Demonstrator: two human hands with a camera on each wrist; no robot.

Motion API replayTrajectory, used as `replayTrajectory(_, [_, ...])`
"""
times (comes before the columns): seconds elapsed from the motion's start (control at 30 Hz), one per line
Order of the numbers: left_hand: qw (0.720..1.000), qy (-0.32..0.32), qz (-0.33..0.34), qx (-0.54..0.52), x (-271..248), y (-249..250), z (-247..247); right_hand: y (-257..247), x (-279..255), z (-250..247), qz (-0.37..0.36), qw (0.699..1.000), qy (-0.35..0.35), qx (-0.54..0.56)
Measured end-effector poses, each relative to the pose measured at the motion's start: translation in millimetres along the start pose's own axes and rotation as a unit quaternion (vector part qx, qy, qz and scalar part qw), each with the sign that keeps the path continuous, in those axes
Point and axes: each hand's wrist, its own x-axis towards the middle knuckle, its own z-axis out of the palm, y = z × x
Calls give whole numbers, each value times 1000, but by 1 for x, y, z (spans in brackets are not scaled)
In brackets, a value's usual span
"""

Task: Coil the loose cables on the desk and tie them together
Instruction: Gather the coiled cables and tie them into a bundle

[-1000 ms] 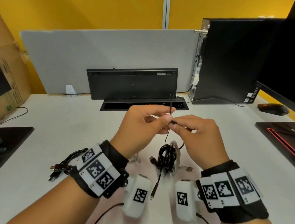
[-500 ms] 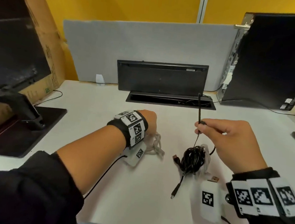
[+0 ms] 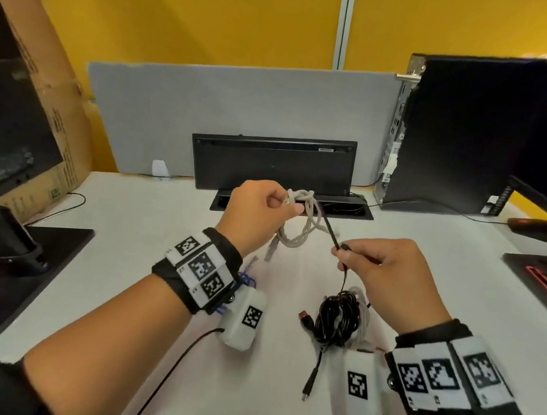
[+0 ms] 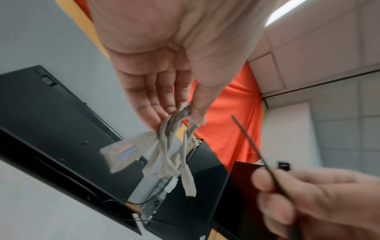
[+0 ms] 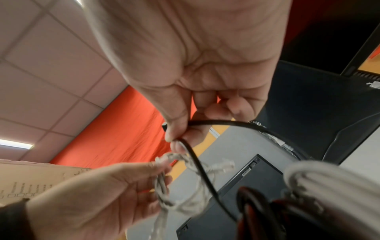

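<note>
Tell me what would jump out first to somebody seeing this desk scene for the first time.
Two hands raised over the white desk: the left hand pinches a small coiled grey cable, and the right hand pinches a thin black tie that points up toward that coil. Below the right hand, a bundle of black cable lies on the desk. Both wrists wear bands with black-and-white square markers.

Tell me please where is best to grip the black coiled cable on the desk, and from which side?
Probably grip the black coiled cable across its bunched middle, coming from above. The loops lie flat on the desk with loose plug ends trailing toward the person, so an end would likely uncoil it.
</note>
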Motion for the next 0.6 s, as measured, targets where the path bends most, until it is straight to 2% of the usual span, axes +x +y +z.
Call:
replayTrajectory(0.13, [994,34,71,-77,-23,17,1,-4,4,2,8,998,-11,-56])
replayTrajectory(0.27, [987,-8,119,-108,-45,28,8,-13,9,3,4,994,-20,-108])
replayTrajectory(0.37, [983,-30,117,-137,-58,26,17,-19,12,5,-24,987,-32,-158])
replayTrajectory(0.53, [980,45,57,-185,-70,17,32,-19,9,12,-33,994,-14,-102])
replayTrajectory(0.6, [980,44,50,-186,-72,13,34,-17,9,15,-39,994,-21,-102])
